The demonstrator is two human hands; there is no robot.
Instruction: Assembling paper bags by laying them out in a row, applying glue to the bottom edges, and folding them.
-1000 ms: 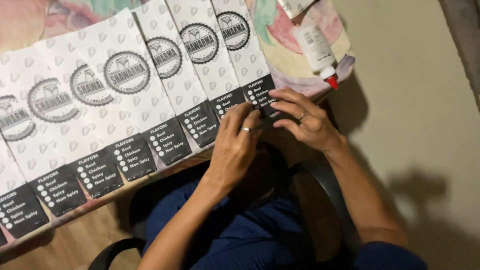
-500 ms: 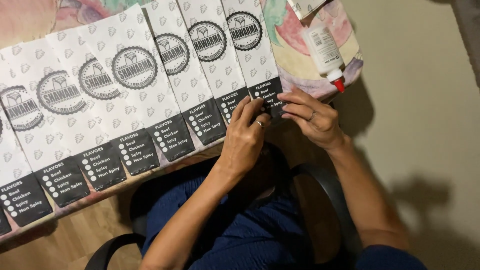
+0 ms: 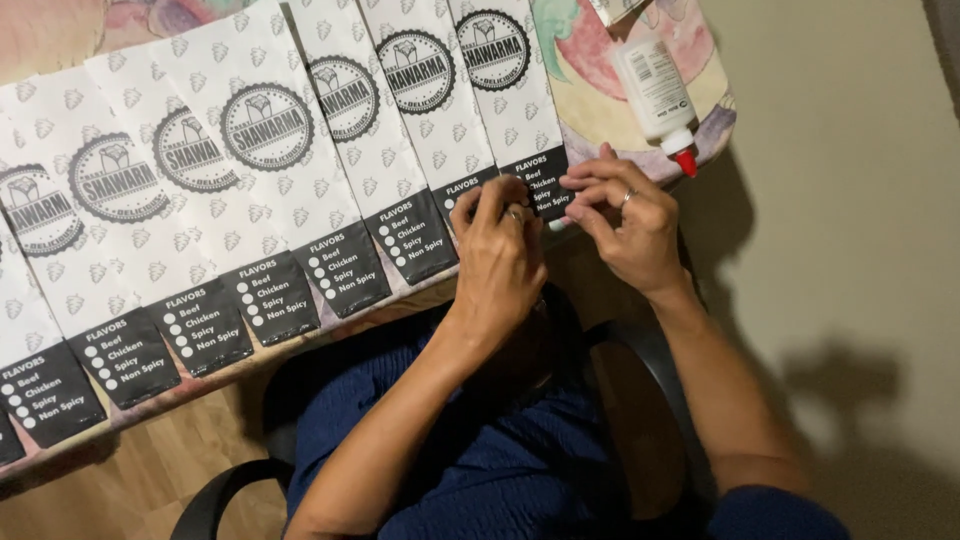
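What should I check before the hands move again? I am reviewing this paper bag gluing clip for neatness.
1. Left hand on the rightmost paper bag, at its black end: ok.
2. Right hand pinching the same end: ok.
3. Glue bottle lying beside the bags, red tip toward the hands: ok.
4. Glue under the fold: cannot tell.
5. Other bags overlapped in a row: ok.

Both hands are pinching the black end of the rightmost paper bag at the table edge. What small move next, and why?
Probably press that black end flat: the left hand and right hand both pinch it at the table edge, and the glue bottle lies capped nearby.
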